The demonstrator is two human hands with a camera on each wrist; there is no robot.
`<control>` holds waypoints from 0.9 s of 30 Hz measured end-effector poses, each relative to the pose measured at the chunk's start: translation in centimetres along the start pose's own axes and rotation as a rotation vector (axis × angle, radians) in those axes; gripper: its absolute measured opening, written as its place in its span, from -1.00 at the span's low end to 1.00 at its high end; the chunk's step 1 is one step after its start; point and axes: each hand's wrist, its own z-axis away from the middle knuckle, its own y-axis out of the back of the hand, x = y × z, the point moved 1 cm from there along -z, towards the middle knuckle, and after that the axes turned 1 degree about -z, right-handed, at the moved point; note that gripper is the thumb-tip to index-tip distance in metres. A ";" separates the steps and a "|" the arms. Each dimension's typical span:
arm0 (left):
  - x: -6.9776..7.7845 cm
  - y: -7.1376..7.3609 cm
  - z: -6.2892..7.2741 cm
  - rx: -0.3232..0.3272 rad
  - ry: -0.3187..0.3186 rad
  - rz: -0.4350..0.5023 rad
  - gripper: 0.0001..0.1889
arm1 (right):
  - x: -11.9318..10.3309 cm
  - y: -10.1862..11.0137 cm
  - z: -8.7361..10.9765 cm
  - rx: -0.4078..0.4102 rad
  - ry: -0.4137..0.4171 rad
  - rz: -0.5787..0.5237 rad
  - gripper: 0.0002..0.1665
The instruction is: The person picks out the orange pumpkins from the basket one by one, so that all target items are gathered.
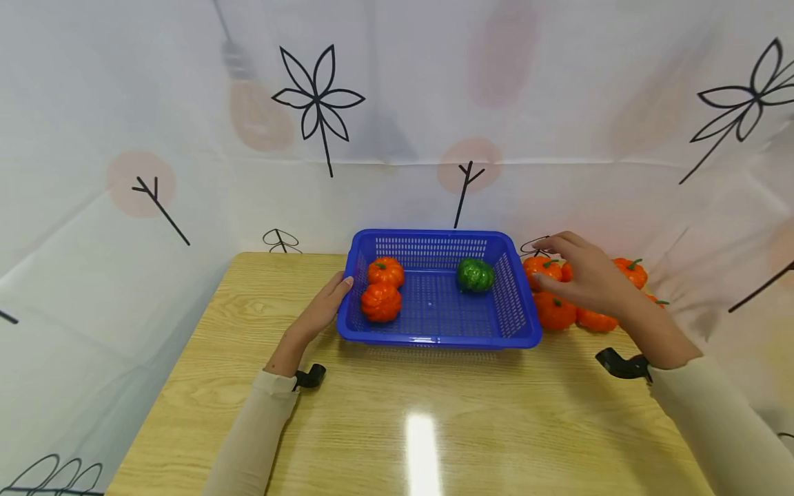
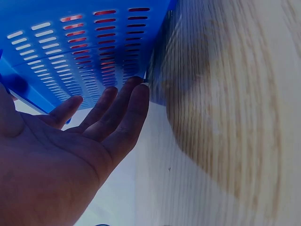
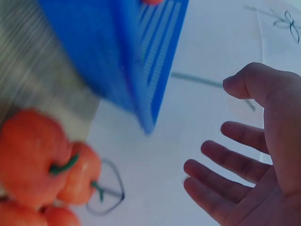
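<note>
A blue plastic basket [image 1: 434,340] with slotted walls stands on the table. Inside lie two orange toy pumpkins, the nearer pumpkin [image 1: 381,303] against the farther one [image 1: 385,271], and a green pumpkin [image 1: 475,275] on the right. My left hand [image 1: 327,303] holds the basket's left side, thumb at the rim; in the left wrist view its fingers [image 2: 127,117] reach along the outer wall. Over the orange pumpkins [image 1: 555,311] to the right of the basket hovers my right hand [image 1: 586,275], fingers spread and nothing in them. It partly hides that group in the head view.
The wooden table [image 1: 347,420] extends in front of the basket, with a bright light reflection on it. Behind stands a white cloth backdrop [image 1: 397,186] with leaf and twig drawings. Several orange pumpkins [image 3: 35,157] cluster close by the basket's right wall.
</note>
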 end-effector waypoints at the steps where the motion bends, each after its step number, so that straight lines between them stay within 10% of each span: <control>1: 0.0 0.0 0.0 -0.003 -0.001 -0.004 -0.31 | -0.4 -0.3 -0.4 -0.006 0.013 -0.010 -0.43; 27: 0.2 -0.1 0.2 -0.001 0.003 0.008 -0.28 | -8.0 -7.9 -9.4 -0.184 0.060 -0.193 -0.54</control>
